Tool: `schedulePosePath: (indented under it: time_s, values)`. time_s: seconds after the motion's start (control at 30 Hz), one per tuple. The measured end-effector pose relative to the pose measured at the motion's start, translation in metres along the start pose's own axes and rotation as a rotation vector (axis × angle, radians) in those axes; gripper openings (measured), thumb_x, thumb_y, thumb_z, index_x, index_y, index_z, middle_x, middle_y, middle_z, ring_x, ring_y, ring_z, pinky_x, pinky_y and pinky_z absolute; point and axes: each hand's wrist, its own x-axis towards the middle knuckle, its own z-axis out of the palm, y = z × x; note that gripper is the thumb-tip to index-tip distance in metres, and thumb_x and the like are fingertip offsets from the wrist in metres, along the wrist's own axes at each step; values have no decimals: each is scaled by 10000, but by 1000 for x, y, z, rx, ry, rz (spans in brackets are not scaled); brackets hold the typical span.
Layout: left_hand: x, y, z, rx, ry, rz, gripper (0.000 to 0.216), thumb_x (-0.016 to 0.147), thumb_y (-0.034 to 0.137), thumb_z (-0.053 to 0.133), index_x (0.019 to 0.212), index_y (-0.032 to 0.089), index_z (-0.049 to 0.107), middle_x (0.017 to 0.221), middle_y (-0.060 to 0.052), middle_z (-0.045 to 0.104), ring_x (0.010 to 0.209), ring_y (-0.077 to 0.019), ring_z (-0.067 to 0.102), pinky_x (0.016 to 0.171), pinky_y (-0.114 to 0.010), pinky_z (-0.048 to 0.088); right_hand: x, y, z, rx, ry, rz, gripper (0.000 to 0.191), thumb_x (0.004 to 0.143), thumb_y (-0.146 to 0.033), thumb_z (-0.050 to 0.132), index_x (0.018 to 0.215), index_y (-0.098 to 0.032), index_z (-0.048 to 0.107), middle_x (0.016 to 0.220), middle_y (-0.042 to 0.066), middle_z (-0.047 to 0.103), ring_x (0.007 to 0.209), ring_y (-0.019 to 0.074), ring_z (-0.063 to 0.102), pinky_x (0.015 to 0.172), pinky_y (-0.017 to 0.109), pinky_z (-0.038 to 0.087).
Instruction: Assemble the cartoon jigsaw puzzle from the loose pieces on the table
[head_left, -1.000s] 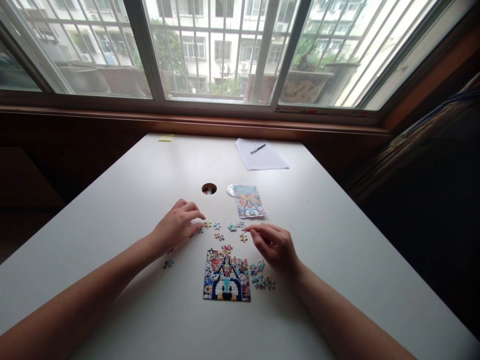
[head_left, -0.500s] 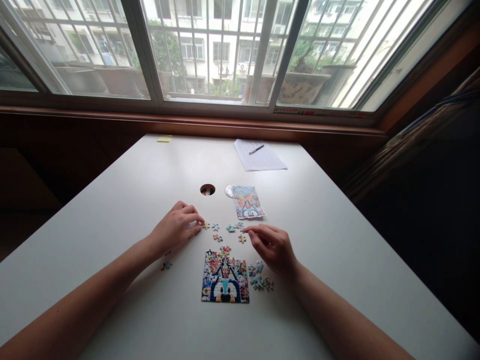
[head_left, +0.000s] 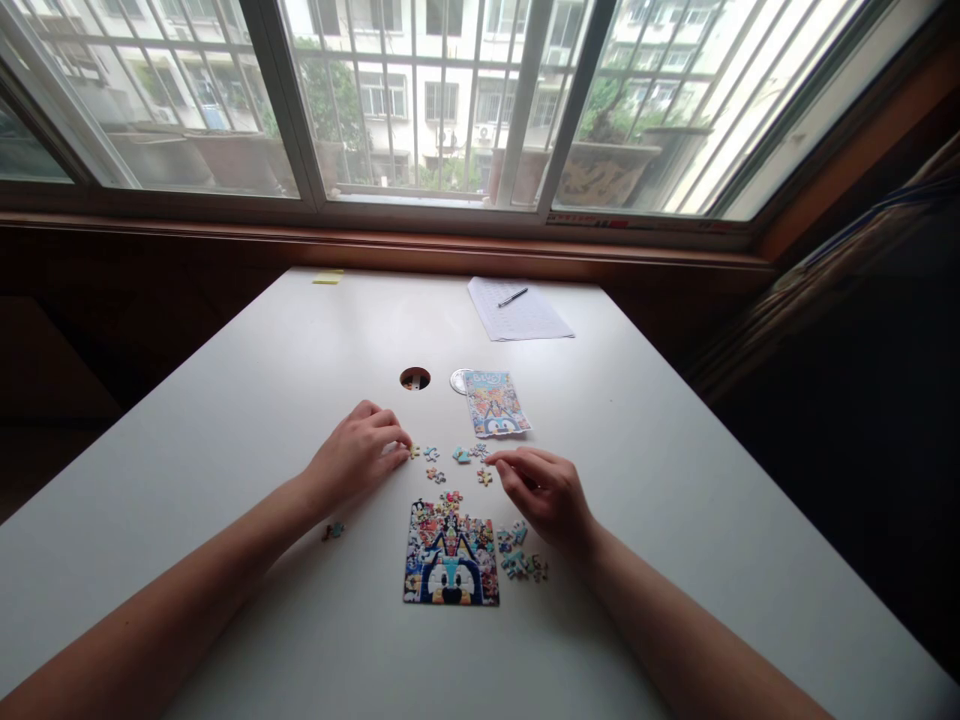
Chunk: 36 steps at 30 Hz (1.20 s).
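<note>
A partly assembled jigsaw puzzle (head_left: 451,560) with a blue cartoon dog face lies flat on the white table, its upper edge uneven. My left hand (head_left: 364,440) is up and left of it, thumb and bent fingers closing at a yellowish puzzle piece (head_left: 414,452), partly hidden by the fingertips. On the other side, my right hand (head_left: 546,492) rests with its index finger stretched out, the tip at a pale puzzle piece (head_left: 479,452); the other fingers curl loosely. Between the hands lie several loose pieces, among them a teal piece (head_left: 460,456) and an orange one (head_left: 484,477).
More loose pieces (head_left: 517,565) are heaped right of the puzzle, and a small group (head_left: 334,531) lies by my left forearm. Farther back are a picture card (head_left: 497,404), a round cable hole (head_left: 415,379), papers (head_left: 517,320) with a pen (head_left: 513,298), and yellow sticky notes (head_left: 328,277).
My left hand has shifted slightly to the right, its fingertips covering more of the yellowish piece. My right hand and the assembled puzzle look the same.
</note>
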Motion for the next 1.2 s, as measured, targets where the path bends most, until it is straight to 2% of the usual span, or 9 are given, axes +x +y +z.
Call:
schedulePosePath:
  time_s: [0.27,0.5,1.2]
  values:
    - [0,0,3,-43,0,-33,130,928,285,624,942,245,746,999,-39,677,1034,-247,494,879,-379,451,1,0,-1,8,-14,-1,172,940,-196,570,959,-194,741,764,27,702,568,115,560,570,244,464]
    - [-4,9,2,-79,-27,-63,116,922,268,630,930,222,737,983,-38,673,1031,-242,500,897,-381,459,0,-1,-1,0,-12,-2,168,936,-191,574,945,-199,741,765,22,707,601,124,588,614,250,477]
    - [-12,13,6,-20,20,87,134,954,290,603,963,203,706,1010,-63,665,1024,-239,509,889,-385,466,2,-1,1,4,-46,-6,174,945,-210,572,957,-190,745,736,30,700,579,127,577,575,254,471]
